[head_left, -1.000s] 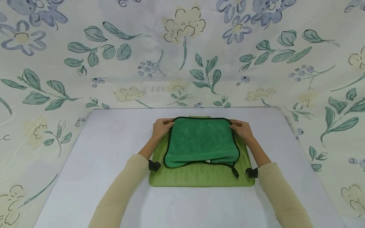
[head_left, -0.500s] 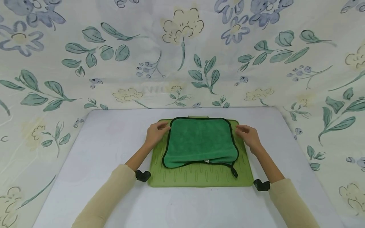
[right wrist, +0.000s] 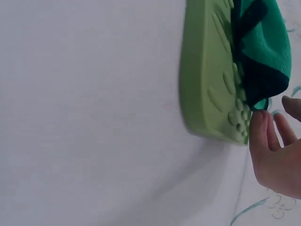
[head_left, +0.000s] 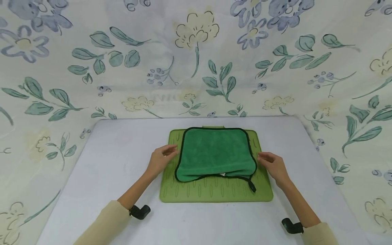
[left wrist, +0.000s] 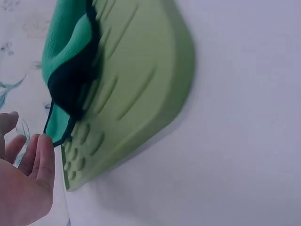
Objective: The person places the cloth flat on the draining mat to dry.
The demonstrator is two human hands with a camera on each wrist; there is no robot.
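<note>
A green towel [head_left: 216,149] with black edging lies folded over on a light green washboard [head_left: 214,194]. Raised ridges and bumps show on the board in both wrist views. A hanging loop [head_left: 252,185] sticks out at the towel's near right corner. Beside the towel's left edge is my left hand [head_left: 160,160], over the board's side, fingers loosely bent and holding nothing. My right hand [head_left: 274,166] hovers at the board's right side in the same relaxed way. Each wrist view shows the fingers of the left hand [left wrist: 28,179] and right hand [right wrist: 277,150] slightly spread.
The board rests on a white table [head_left: 128,143]. Behind and beside the table hangs a floral cloth backdrop [head_left: 196,61]. A black wrist camera [head_left: 140,212] is strapped to the left wrist, another black camera [head_left: 292,226] to the right.
Both hands have let go of the towel's far corners, moved outward and drawn back toward the near side. The towel and washboard stay in place.
</note>
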